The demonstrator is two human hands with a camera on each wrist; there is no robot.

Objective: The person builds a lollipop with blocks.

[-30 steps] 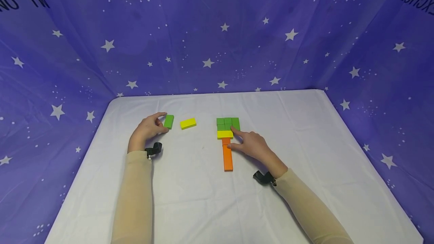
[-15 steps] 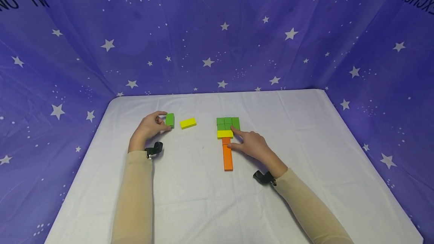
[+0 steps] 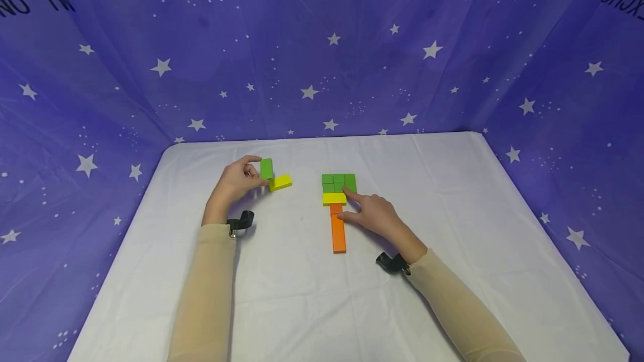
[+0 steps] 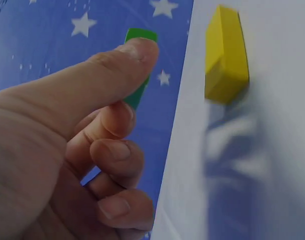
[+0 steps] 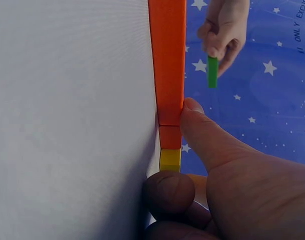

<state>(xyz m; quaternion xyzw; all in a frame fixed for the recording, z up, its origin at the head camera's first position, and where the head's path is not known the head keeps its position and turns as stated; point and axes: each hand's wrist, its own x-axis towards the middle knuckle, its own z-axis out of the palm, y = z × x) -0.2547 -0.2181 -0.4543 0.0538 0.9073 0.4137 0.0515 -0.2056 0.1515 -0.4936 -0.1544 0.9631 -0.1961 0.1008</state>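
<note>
In the head view my left hand [image 3: 236, 183] pinches a green block [image 3: 266, 168] between thumb and fingers, held up off the cloth. Below it and partly overlapped lies a loose yellow block [image 3: 282, 182]. My right hand [image 3: 374, 215] rests at a flat row of blocks, its index fingertip on the green blocks [image 3: 334, 183] and its thumb at the orange block [image 3: 339, 236]. A yellow block [image 3: 334, 199] and a short orange block [image 3: 335, 209] lie between them. The right wrist view shows the thumb [image 5: 212, 135] against the long orange block [image 5: 168, 65].
A white cloth [image 3: 292, 306] covers the table. Purple curtains with white stars [image 3: 322, 60] stand behind it and at both sides. Each wrist carries a small black camera mount, such as the left mount [image 3: 241, 221] and the right mount [image 3: 391, 262].
My left hand has lifted the green block from the cloth and moved right, over the loose yellow block's near end. The right hand and the arranged blocks have stayed in place.
</note>
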